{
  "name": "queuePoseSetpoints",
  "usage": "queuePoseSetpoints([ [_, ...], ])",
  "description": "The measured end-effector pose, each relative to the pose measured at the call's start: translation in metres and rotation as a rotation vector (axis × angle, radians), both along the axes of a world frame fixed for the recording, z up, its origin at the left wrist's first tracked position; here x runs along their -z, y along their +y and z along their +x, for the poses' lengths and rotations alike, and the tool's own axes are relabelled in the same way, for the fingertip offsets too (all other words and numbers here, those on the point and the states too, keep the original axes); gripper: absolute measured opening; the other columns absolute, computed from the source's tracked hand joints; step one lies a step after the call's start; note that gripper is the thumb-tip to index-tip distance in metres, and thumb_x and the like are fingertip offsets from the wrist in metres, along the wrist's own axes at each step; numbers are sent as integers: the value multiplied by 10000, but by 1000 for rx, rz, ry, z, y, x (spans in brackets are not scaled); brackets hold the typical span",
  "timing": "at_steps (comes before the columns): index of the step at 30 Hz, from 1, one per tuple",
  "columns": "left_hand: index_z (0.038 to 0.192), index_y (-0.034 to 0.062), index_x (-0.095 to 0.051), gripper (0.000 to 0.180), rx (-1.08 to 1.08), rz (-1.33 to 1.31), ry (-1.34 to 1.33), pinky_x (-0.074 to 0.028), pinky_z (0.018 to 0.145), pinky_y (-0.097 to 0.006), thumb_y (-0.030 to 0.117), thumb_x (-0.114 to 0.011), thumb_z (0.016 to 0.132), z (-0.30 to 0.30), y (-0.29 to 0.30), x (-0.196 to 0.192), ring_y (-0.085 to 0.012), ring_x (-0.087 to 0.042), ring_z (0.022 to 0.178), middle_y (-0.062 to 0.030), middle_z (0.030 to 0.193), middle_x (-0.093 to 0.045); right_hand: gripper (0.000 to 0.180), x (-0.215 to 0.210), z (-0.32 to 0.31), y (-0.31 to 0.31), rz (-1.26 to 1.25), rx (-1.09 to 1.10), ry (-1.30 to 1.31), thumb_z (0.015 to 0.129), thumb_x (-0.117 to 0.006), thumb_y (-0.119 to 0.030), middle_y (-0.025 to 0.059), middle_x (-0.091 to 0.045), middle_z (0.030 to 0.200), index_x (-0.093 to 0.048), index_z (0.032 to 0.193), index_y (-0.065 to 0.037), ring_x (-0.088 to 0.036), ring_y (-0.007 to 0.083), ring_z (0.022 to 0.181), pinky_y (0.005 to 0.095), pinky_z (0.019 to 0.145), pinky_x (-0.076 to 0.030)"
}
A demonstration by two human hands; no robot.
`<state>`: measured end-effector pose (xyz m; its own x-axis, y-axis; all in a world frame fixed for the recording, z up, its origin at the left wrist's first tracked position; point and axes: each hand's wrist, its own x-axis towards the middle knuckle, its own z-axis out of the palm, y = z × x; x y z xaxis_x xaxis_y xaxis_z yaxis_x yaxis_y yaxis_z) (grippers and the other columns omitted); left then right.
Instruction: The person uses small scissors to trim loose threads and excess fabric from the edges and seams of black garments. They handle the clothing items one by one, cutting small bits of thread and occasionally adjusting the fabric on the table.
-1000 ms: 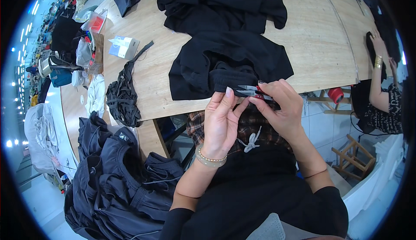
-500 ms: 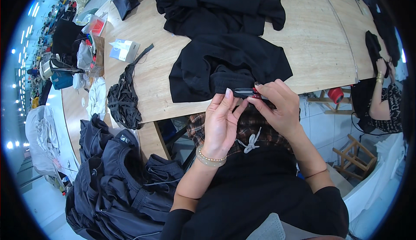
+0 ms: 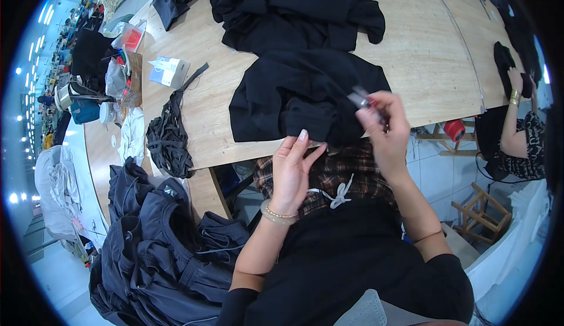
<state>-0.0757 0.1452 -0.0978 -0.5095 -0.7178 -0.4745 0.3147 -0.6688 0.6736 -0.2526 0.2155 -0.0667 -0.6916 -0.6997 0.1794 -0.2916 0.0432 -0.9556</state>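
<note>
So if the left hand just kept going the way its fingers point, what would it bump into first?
Most likely the black garment lying on the wooden table: the left hand points up at its near edge. Depth is hard to judge.

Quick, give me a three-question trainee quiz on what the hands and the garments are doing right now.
1. True or false: the right hand holds a small metal tool over the black garment.
2. The left hand is: A) gripping the tool, B) open at the garment's near edge, C) on the dark blue garment pile.
3. What lies left of the black garment on the wooden table?

Key: 1 true; 2 B; 3 a bundle of black straps.
</note>
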Motion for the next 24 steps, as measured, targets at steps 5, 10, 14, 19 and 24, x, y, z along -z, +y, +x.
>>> queuePoseSetpoints([
  [5,875,-38,-727,379,279,-472,-890,-519,703,-252,276,-591,1040,71,-21,40,-112,-676,765,-54,775,-714,281,27,-46,18,172,97,-73,958,-722,-209,-36,-471,762,-510,877,-44,-392,71,706,244,646,-387],
  [10,934,-8,-650,249,-1,-945,-1018,-488,658,-313,230,-723,939,63,-42,24,-162,-569,680,-83,785,-599,370,55,-17,24,248,-49,106,931,-747,-269,38,-447,711,-480,802,-48,-412,135,592,291,580,-400],
  [14,1022,25,-669,263,-5,-1106,-1254,-516,692,-361,250,-740,904,26,-51,32,-235,-623,772,-82,878,-601,373,67,30,10,401,-193,297,818,-805,-254,94,-581,816,-497,927,-73,-652,325,695,421,580,-482],
  [19,1055,-6,-701,267,-23,-1102,-1333,-536,697,-362,233,-691,937,19,-71,55,-248,-665,722,-97,857,-662,364,82,33,6,528,-193,452,799,-783,-206,106,-606,926,-512,1004,-77,-663,365,753,480,622,-512],
  [24,1095,5,-667,206,-190,-95,-434,-601,760,-339,184,-621,1005,41,-91,50,-171,-685,823,-70,940,-687,163,86,1,6,379,-180,439,888,-671,-121,165,-609,911,-581,983,-23,-638,400,823,480,677,-502],
])
